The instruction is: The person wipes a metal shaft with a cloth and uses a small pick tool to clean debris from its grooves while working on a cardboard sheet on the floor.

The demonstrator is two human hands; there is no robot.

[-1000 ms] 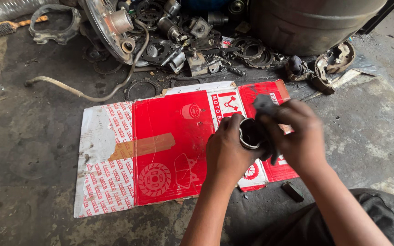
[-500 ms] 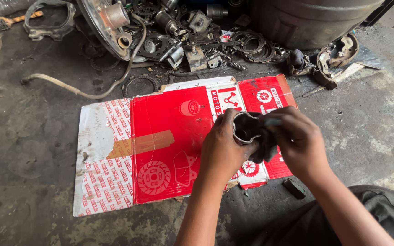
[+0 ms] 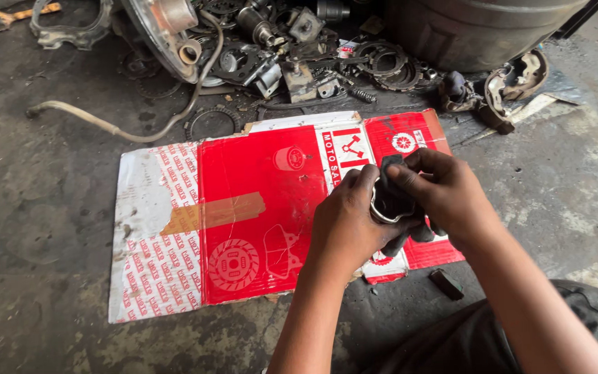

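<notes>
Both hands over a flattened box on a workshop floor, clamped on a small metal part and a rag.

The grey concrete floor (image 3: 43,228) lies bare from 7 to 10 o'clock; a heap of greasy engine parts (image 3: 292,55) and a dark drum (image 3: 472,31) close off the 12 o'clock edge. The flattened red-and-white cardboard (image 3: 243,215) fills the middle, its left half uncovered. The left hand (image 3: 344,225), forearm rising from 6 o'clock, is curled tight around a short metal cylinder (image 3: 384,208) above the cardboard's right part. The right hand (image 3: 444,194), coming from 4 o'clock, pinches a dark rag (image 3: 396,176) into the cylinder's mouth.
</notes>
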